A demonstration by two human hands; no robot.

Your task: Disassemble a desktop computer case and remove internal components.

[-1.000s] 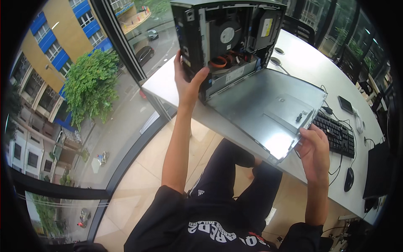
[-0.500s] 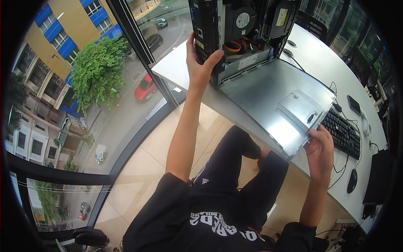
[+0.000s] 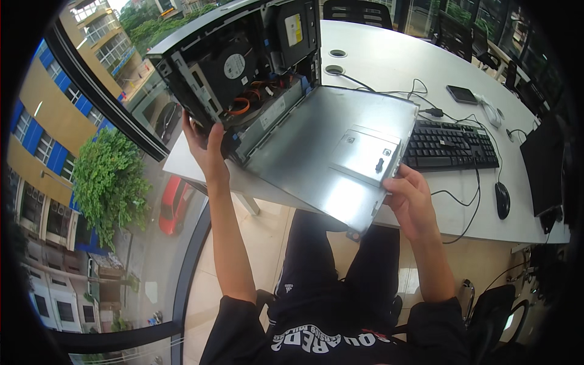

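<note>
Our left hand (image 3: 207,155) grips the computer case (image 3: 243,61), right hand (image 3: 413,204) pinches the metal panel (image 3: 316,152) by its edge. It's between them — out to the case's right.

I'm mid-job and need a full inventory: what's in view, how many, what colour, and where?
table: 1, white, ahead
computer case: 1, black, table's left end, opened
side panel: 1, silver, folded out from computer case
keyboard: 1, black, right of side panel
mouse: 1, black, right of keyboard
phone: 1, dark, beyond keyboard
cables: several, mostly black, across table; orange inside computer case
chairs: several, black, beyond table; exact count unclear
red car: 1, red, outside, left
tree: 1, green, outside, left
shirt: 1, black with white print, bottom
trousers: 1 pair, dark, below table edge
left hand: 1, bare, gripping computer case's near corner
right hand: 1, bare, holding side panel's right edge
</note>
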